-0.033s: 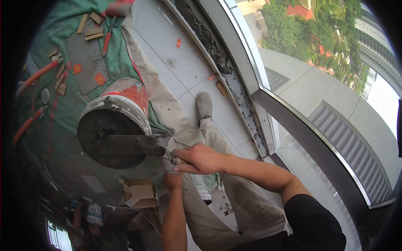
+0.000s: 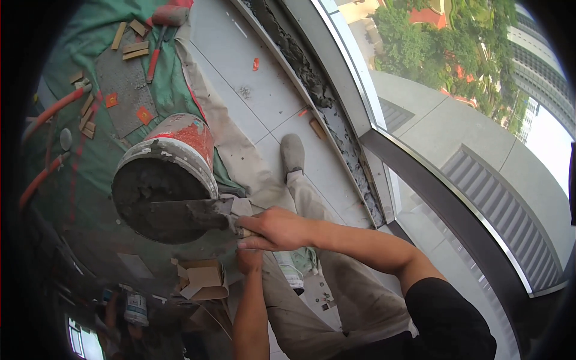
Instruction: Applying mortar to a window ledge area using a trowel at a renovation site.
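My right hand (image 2: 279,229) is closed around the handle of a mortar-smeared trowel (image 2: 189,213). The trowel's long flat blade reaches left over the mouth of a tilted bucket (image 2: 201,163), against the dark wet mortar (image 2: 159,180) inside. Just below and partly behind the right hand is my left hand (image 2: 248,260). Its fingers are hidden, so I cannot make out what they hold. A pale, mortar-stained piece (image 2: 242,207) shows above the hands, beside the blade's base.
A green cloth (image 2: 78,162) carries wood strips (image 2: 135,49), a mallet (image 2: 162,45) and orange-handled tools. Near my left arm sits an open cardboard box (image 2: 204,279). A mortar-filled channel (image 2: 300,57) runs along the window frame, right of the pale tiles (image 2: 231,72).
My right hand and the trowel have shifted slightly left, and the blade's tip sits a little lower in the bucket. The bucket has barely moved.
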Demonstrator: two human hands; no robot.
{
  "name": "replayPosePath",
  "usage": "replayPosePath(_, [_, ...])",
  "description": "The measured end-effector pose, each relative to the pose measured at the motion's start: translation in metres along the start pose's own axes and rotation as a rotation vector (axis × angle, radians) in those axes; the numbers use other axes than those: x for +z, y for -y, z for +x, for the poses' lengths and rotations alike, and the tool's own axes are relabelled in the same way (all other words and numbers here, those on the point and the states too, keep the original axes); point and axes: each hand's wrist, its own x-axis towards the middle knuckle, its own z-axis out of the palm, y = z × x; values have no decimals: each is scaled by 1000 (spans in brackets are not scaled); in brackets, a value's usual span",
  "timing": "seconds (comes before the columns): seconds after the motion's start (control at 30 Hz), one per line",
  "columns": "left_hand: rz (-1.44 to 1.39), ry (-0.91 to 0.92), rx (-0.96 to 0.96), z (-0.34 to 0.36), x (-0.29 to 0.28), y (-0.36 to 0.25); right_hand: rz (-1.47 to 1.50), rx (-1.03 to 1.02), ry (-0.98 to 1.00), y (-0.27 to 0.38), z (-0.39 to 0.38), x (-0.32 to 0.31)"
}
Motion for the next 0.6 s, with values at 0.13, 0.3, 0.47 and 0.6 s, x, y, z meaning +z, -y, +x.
replayPosePath(0.13, [-23,-1,22,-4,-2,-1,9,9,43,-4,40,9])
replayPosePath(0.3, [-72,-51,-127,-11,3,-2,-181,212,83,-31,-14,2])
replayPosePath(0.47, [-170,-6,-168,-9,1,2,-313,397,95,3,-75,-22])
replayPosePath(0.6, [-159,3,-133,-9,2,9,-345,359,103,75,-71,-27])
